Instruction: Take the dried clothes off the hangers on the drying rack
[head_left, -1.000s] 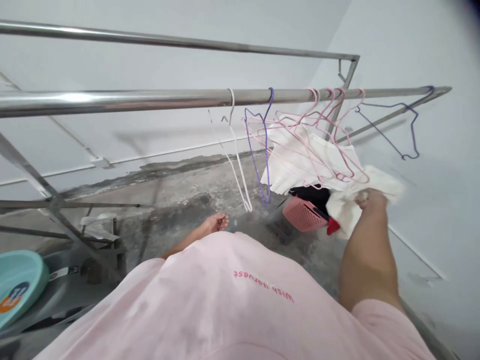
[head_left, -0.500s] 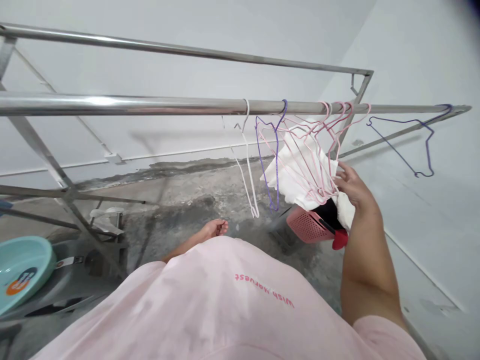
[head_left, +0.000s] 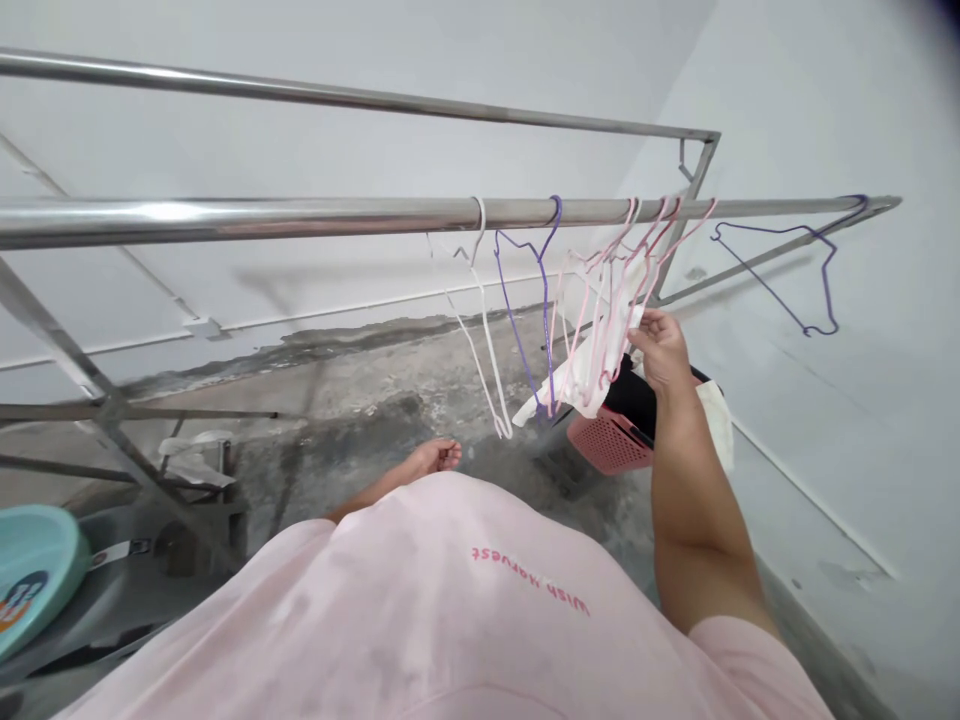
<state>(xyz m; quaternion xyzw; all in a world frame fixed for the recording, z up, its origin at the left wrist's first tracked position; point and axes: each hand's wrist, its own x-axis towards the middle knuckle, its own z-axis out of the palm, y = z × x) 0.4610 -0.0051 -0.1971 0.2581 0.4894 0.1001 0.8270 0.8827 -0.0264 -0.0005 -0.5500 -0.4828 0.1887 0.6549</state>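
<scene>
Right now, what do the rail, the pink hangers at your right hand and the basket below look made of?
Rail: bare polished metal, probably steel, judging by its bright mirror streaks. Pink hangers: thin wire, seemingly plastic-coated, with even glossy colour on slim bent rods. Basket: pink moulded plastic, its wall a perforated grid. The right hand grips white cloth, which looks soft and woven from its folds.
</scene>
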